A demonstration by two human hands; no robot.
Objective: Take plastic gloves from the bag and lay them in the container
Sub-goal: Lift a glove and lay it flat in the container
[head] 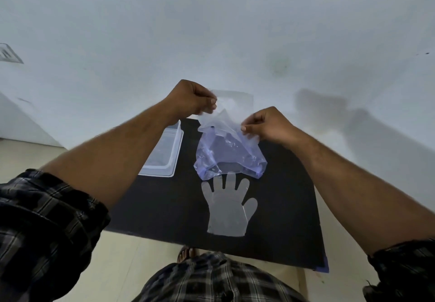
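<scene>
A bluish clear plastic bag [229, 151] hangs above the black table [164, 207], held up by both hands. My left hand [190, 98] pinches the bag's top edge, and thin clear plastic rises beside its fingers. My right hand [266, 125] pinches the bag's right rim lower down. A clear plastic glove [227, 210] lies flat on the table below the bag, fingers pointing away from me. A clear rectangular container [164, 154] sits on the table's left side, partly hidden by my left forearm.
The black table stands against a pale wall [235, 31]. Its near edge lies just past my checked shirt [216, 278], and a foot [186, 253] shows on the pale floor below it.
</scene>
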